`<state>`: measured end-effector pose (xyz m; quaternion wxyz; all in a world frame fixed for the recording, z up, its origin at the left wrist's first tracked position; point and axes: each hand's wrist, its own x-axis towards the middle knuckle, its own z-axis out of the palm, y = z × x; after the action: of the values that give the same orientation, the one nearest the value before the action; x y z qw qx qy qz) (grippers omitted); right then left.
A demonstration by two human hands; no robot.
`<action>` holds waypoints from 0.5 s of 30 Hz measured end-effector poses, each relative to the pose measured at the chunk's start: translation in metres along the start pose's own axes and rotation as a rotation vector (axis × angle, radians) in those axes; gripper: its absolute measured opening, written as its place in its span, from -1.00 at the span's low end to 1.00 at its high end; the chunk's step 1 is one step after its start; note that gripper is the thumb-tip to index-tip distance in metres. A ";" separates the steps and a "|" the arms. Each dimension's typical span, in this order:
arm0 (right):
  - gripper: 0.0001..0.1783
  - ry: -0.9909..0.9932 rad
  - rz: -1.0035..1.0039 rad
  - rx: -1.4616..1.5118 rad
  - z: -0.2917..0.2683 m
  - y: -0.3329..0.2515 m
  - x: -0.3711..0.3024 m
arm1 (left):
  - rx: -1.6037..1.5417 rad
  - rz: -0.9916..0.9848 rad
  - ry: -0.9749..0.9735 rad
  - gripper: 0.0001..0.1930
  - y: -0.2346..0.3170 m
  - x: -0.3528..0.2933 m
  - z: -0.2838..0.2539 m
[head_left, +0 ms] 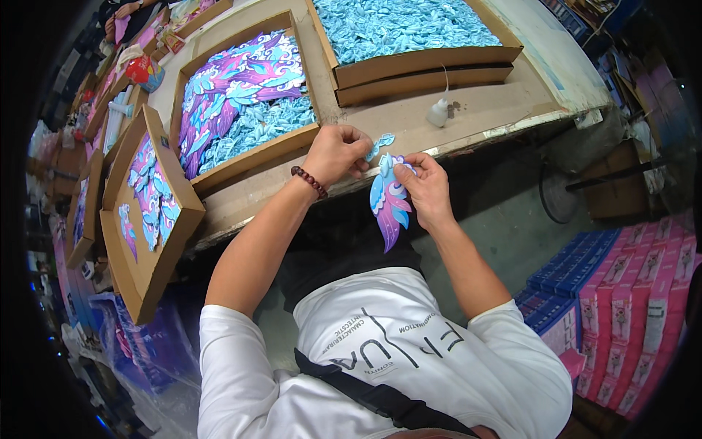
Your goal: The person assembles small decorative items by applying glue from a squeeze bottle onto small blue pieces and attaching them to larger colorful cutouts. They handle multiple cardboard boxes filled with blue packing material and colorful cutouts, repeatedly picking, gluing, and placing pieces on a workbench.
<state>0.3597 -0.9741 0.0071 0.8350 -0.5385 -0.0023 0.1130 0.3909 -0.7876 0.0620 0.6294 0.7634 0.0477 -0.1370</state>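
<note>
My right hand pinches the top of a wing-shaped cutout, printed in purple, pink and light blue, its pointed end hanging down past the table's front edge. Close to its left, my left hand, with a dark red bead bracelet on the wrist, has its fingers curled together; what they may hold is hidden. Between the hands, small light blue bow-like pieces lie at the table edge, beside the left fingertips.
A cardboard tray holds similar cutouts and blue pieces; another box behind is full of blue pieces. A tilted box with cutouts overhangs the left edge. A small white needle-tipped bottle stands on the table. Pink boxes are stacked right.
</note>
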 end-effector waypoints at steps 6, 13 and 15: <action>-0.73 -0.013 -0.077 -0.100 0.014 0.000 0.005 | -0.254 -0.027 -0.095 -0.83 -0.015 -0.008 0.002; -0.72 0.021 -0.077 -0.152 0.015 0.001 0.005 | -0.456 -0.079 -0.183 -0.81 -0.023 -0.014 -0.003; -0.71 0.029 -0.076 -0.176 0.014 0.001 0.006 | -0.499 -0.086 -0.187 -0.80 -0.024 -0.015 -0.002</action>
<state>0.3635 -0.9599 0.0110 0.7880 -0.6110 -0.0204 0.0728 0.3707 -0.7789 0.0442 0.7932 0.5661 0.0540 -0.2176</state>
